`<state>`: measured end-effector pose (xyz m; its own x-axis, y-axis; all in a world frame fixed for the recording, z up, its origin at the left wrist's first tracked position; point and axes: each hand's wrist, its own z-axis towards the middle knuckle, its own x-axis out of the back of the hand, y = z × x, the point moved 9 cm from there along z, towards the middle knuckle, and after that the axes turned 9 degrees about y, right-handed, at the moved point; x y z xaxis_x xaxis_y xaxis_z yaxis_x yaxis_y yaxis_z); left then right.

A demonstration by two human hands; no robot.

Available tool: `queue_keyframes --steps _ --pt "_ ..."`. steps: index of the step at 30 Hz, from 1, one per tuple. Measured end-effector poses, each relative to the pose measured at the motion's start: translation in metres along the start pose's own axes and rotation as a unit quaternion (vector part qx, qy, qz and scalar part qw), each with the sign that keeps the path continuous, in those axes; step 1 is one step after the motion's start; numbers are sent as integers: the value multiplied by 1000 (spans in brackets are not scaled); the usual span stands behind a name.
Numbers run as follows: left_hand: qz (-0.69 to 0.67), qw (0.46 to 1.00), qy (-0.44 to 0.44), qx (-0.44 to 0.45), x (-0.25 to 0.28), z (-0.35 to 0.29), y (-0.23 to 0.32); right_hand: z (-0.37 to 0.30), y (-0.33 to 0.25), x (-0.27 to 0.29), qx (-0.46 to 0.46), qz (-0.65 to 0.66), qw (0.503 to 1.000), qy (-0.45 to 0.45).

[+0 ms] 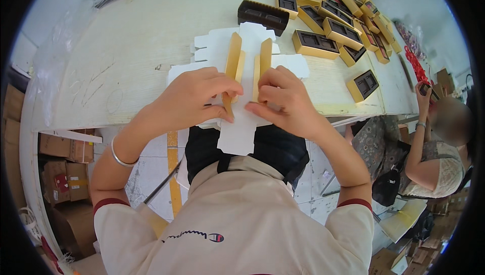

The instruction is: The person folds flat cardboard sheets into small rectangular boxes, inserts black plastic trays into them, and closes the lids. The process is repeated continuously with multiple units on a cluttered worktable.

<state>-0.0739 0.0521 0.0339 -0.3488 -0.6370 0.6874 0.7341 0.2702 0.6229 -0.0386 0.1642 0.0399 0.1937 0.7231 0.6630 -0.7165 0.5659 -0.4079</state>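
In front of me at the table's near edge lies a flat cardboard box blank (pixel 246 78), white inside and gold outside. Its two long gold side panels stand up on either side of a white middle strip. My left hand (pixel 199 95) is closed on the left panel near its lower end, thumb and fingers pinching it. The right panel is held by my right hand (pixel 285 97), fingers curled over it and thumb against the white strip. A white end flap hangs over the table edge toward my lap. Beneath are more white blanks (pixel 293 65).
Just beyond the blanks stand black plastic trays (pixel 262 17). Gold boxes with black inserts (pixel 316 44) are heaped at the far right, one box (pixel 362 86) apart. A co-worker (pixel 434 164) sits at right, holding something dark. Brown cartons (pixel 65 181) fill the space below the table's left.
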Motion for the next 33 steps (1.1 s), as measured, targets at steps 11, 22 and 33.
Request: queue_keyframes --steps 11,22,33 --pt "13 1000 22 -6 -14 7 9 -1 16 -12 -251 242 934 -73" --pt "-16 997 22 74 -12 10 3 -33 -53 -6 79 -150 985 -12" --pt "-193 965 -23 174 -17 2 8 -24 -3 16 -124 117 962 212"
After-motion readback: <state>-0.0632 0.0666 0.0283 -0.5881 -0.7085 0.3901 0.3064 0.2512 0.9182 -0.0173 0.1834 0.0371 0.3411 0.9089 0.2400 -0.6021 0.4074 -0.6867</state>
